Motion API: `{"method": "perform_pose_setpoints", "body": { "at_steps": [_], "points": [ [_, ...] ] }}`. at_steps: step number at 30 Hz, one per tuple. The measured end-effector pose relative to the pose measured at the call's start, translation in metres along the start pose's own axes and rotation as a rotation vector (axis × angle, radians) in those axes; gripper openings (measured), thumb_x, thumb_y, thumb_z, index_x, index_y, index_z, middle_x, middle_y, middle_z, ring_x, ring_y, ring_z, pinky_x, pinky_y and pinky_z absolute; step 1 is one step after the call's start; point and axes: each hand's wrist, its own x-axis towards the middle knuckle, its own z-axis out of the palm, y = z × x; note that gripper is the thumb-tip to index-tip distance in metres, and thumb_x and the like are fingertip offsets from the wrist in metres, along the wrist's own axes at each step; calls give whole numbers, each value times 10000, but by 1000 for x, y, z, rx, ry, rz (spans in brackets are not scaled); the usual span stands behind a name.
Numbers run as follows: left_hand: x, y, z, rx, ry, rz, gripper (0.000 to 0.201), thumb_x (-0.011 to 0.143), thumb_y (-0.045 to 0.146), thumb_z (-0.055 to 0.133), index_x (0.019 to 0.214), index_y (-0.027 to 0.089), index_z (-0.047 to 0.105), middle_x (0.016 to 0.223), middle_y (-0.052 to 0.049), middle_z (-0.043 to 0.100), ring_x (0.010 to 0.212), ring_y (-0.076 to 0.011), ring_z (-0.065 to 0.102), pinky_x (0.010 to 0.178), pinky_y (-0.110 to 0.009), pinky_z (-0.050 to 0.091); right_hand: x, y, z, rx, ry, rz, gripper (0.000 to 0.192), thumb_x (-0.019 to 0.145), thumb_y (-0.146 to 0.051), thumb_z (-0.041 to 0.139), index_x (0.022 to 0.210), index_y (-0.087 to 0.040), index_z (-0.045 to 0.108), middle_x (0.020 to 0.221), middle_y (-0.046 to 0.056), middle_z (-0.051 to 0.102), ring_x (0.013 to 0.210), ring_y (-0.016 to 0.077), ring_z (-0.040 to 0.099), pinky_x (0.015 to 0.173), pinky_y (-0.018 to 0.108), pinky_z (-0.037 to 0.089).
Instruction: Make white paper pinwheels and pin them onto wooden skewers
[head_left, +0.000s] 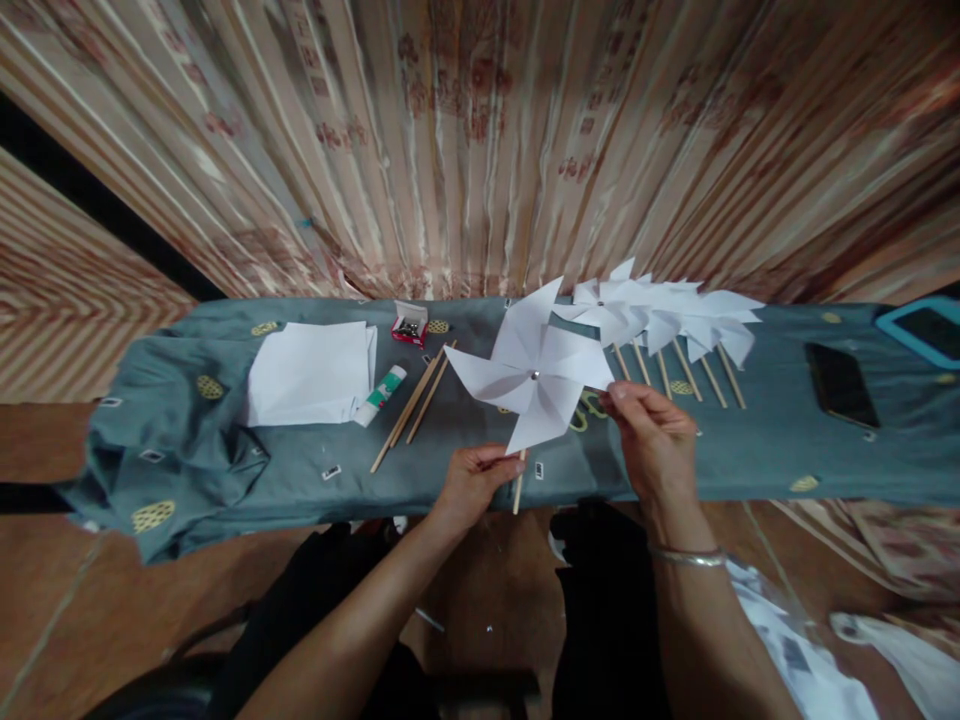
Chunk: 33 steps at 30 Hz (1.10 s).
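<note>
Flaring white around a shiny pin (535, 376), the paper pinwheel (527, 345) is pinched by the left grip (474, 485) and right grip (656, 435).

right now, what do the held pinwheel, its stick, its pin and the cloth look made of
Pinwheel: matte white paper, judging by its thin, folded vanes.
Stick: probably bare wood, pale tan and dull; bamboo is possible.
Pin: likely shiny metal, from its glint.
Cloth: seemingly soft printed fabric, bunched in folds at one end.
</note>
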Motion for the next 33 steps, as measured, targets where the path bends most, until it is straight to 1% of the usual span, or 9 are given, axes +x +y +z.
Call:
{"method": "perform_pose_setpoints", "body": {
  "at_steps": [7,10,14,21,25,30,33],
  "points": [
    [2,3,-1,-29,32,20,250,539,304,860,762,205,806,839,-54,785,824,-210,694,869,-340,516,-5,0,2,-11,-45,44,208,604,-368,851,727,-228,758,689,-5,732,636,140,638,666,302,506],
    [2,5,-1,-29,60,8,266,527,307,862,764,202,805,831,-58,787,796,-206,693,844,-340,523,-7,-2,4,8,-57,82,204,587,-358,857,714,-229,763,687,-9,732,637,128,629,666,286,498],
    [2,8,0,-22,55,15,262,523,312,858,755,203,805,804,-58,786,754,-198,683,791,-328,527,-10,-4,7,5,-71,121,212,571,-366,864,699,-230,764,675,-6,734,629,128,624,655,280,492],
    [2,9,-1,-9,67,50,205,556,289,837,745,215,807,829,-57,787,780,-191,680,824,-315,513,-17,-6,13,-1,-129,200,235,545,-378,881,688,-231,767,680,0,743,639,132,634,694,290,498],
    [2,10,-2,-13,88,45,219,536,299,847,734,215,805,821,-56,786,780,-196,682,820,-320,517,-20,-4,14,-31,-177,195,238,573,-417,868,683,-229,771,680,3,738,671,144,642,719,294,493],
    [2,12,-2,-15,93,48,229,546,313,842,747,209,805,840,-60,787,781,-194,685,829,-322,520,-24,2,16,-43,-205,205,239,577,-426,865,688,-236,773,688,12,747,655,146,643,678,279,484],
    [2,13,-2,-28,91,47,225,539,309,843,740,215,804,834,-56,787,775,-193,686,836,-328,521,-25,5,17,-59,-225,198,231,591,-430,858,687,-238,771,691,11,748,648,155,644,676,291,490]
  ]
}}
